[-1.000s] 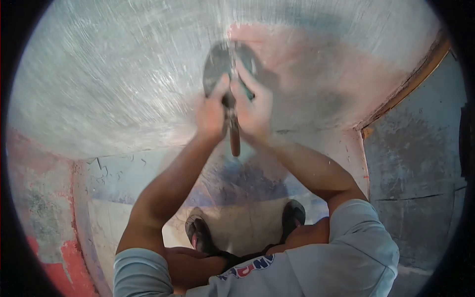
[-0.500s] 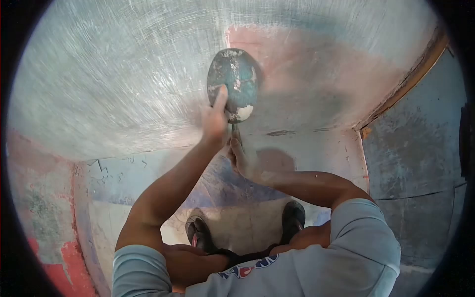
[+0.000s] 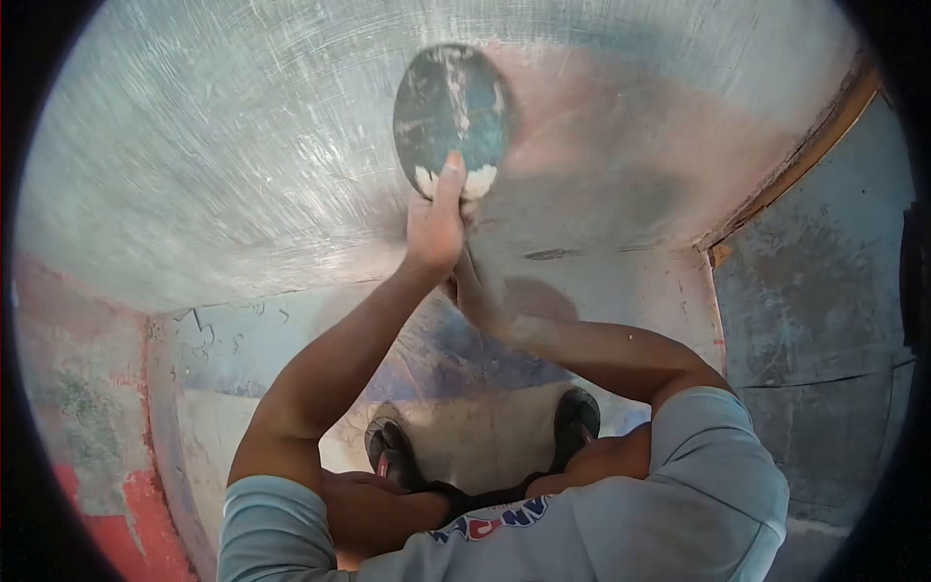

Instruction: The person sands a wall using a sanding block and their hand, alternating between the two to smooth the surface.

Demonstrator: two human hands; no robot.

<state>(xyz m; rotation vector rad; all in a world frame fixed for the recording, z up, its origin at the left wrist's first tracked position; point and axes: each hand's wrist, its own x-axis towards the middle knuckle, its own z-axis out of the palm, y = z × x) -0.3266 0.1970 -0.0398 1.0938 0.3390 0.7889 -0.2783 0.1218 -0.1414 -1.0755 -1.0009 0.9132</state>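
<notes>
An oval tool (image 3: pixel 452 107), dark teal with worn patches and pale spots along its lower rim, lies against the scratched, whitish curved wall (image 3: pixel 242 145). I cannot make out its exact kind. My left hand (image 3: pixel 436 223) is closed on its lower end, the thumb laid up over the face and the other fingers mostly hidden behind. Just below, my right hand (image 3: pixel 472 291) is closed at the tool's narrow handle, which is largely hidden by my left hand and wrist.
The wall has a faded reddish patch (image 3: pixel 582 107) right of the tool. A brown edge strip (image 3: pixel 805 160) bounds it on the right, with grey panels (image 3: pixel 805 291) beyond. Red paint (image 3: pixel 145 524) shows at lower left. My feet (image 3: pixel 393 451) stand on the pale floor (image 3: pixel 485 436).
The oval tool has moved up the wall, and both hands have gone up with it. My left thumb now sits more centrally on its lower face; the handle is more hidden.
</notes>
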